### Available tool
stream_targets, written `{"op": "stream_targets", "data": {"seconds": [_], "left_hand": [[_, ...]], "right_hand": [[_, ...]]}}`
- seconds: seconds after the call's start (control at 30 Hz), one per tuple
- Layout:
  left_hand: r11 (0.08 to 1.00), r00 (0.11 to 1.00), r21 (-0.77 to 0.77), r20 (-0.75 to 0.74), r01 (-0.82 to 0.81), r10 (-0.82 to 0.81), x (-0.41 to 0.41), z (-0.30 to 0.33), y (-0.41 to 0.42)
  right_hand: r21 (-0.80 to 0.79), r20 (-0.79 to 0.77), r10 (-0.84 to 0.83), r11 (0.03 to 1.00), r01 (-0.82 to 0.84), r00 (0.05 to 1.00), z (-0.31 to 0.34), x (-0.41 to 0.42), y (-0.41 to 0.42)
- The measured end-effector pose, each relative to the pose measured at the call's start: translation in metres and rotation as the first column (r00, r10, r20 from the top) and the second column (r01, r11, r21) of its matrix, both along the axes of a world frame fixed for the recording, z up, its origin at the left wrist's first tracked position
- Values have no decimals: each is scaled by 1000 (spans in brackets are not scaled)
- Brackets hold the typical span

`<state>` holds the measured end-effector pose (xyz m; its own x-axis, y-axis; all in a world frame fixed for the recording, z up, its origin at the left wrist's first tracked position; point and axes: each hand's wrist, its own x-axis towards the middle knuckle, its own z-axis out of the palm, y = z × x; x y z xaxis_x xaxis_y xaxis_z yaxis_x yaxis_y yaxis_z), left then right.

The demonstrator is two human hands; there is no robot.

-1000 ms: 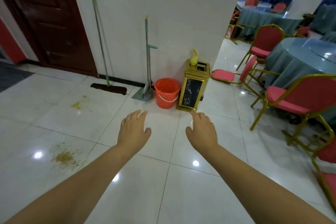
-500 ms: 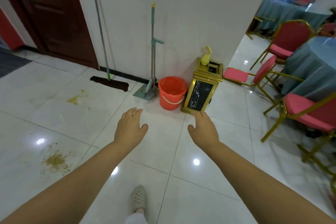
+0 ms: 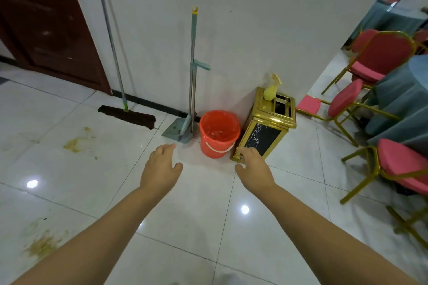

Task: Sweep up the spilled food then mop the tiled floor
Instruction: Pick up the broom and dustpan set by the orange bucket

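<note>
Two patches of yellowish spilled food lie on the white tiled floor, one (image 3: 76,142) at mid left and one (image 3: 42,244) at lower left. A flat mop (image 3: 127,117) with a dark head and grey-green handle leans on the wall. A teal broom and dustpan set (image 3: 185,127) stands upright against the wall beside an orange bucket (image 3: 218,133). My left hand (image 3: 161,166) and my right hand (image 3: 253,168) reach forward, palms down, fingers apart, holding nothing, a short way in front of the bucket and dustpan.
A gold and black bin (image 3: 266,132) with a yellow spray bottle (image 3: 271,89) on top stands right of the bucket. Red chairs with gold frames (image 3: 398,164) and round tables with grey cloths (image 3: 403,109) fill the right side. A dark wooden door (image 3: 46,21) is at upper left.
I have walked closer to the wall: the bucket, dustpan set and bin appear larger and nearer. Both hands stay stretched out and empty.
</note>
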<state>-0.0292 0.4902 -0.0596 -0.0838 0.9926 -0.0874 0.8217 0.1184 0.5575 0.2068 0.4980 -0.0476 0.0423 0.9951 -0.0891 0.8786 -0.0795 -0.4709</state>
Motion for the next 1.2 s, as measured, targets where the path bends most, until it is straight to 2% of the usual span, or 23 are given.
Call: {"op": "stream_targets", "data": {"seconds": [0.27, 0.5, 0.73, 0.83, 0.97, 1.2], "left_hand": [[999, 999, 15, 15, -33, 33, 34, -8, 129], [989, 988, -24, 50, -143, 144, 85, -2, 253], [971, 963, -75, 129, -228, 236, 112, -8, 357], [963, 957, -90, 123, -254, 264, 111, -14, 393], [964, 958, -116, 128, -241, 255, 105, -22, 448], [969, 962, -191, 191, -159, 195, 87, -43, 564]], "right_hand": [[8, -79, 61, 998, -61, 995, -19, 18, 149], [-51, -133, 184, 980, -192, 974, -22, 57, 291], [-51, -20, 281, 958, -281, 960, -17, 85, 418], [-72, -47, 309, 947, -312, 950, -19, 80, 460], [-81, -96, 310, 945, -318, 946, -22, 67, 507], [-105, -150, 192, 972, -209, 970, -23, 47, 593]]}}
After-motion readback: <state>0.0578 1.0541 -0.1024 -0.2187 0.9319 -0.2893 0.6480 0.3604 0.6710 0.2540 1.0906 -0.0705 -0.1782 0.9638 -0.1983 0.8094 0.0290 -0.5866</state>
